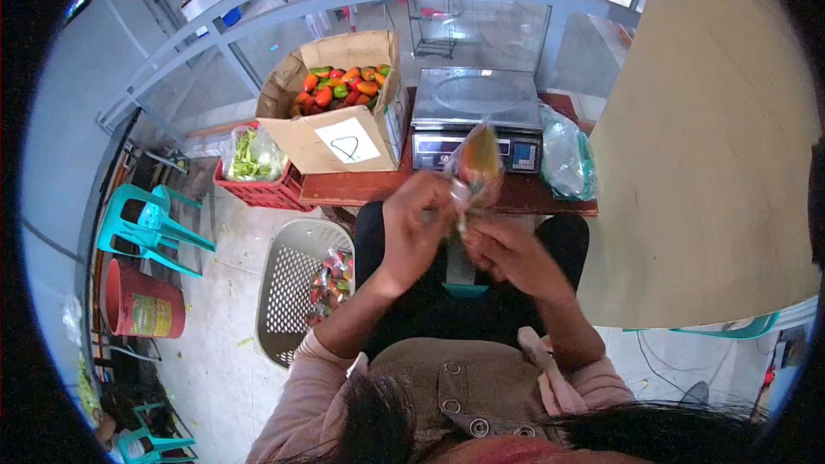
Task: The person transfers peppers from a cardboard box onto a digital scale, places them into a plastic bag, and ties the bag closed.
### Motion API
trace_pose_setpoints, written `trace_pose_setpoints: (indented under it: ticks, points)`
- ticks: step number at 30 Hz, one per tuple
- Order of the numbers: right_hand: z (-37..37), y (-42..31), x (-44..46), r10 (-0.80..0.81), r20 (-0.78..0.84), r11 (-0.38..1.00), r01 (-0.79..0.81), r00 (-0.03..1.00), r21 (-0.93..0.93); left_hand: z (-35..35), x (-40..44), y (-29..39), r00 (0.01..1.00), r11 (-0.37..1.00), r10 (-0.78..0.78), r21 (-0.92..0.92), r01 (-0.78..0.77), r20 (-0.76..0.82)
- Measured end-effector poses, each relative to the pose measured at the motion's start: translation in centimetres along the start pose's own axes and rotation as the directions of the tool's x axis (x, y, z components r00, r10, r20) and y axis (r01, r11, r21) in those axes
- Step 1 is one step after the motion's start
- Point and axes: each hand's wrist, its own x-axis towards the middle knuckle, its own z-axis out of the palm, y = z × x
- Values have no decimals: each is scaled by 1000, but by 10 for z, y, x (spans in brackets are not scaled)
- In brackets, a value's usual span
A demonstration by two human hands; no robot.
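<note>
Bag (479, 163), clear and filled with orange and green produce, is held up between the person and the scale (478, 96) on the counter (378, 187). Its long axis points away from the body: full end toward the scale, narrow neck toward the lap. The left hand (419, 216), nearer the full end, has its fingers closed on the neck; the right hand (514, 256), lower and to the right, pinches the neck's tail, though blur hides the exact grip. Both forearms converge from the sides, elbows bent. Beyond the left hand stands a box (296, 139) of peppers (344, 86); a basket (279, 301) of packed bags (333, 283) sits on the floor, to the person's left.
</note>
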Motion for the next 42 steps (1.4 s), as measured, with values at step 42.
trace_pose_setpoints:
  ticks: [42]
  points:
    - [16, 9, 39, -201, -194, 969, 224, 960, 103, -3, -21, -7, 987, 967, -102, -222, 128, 125]
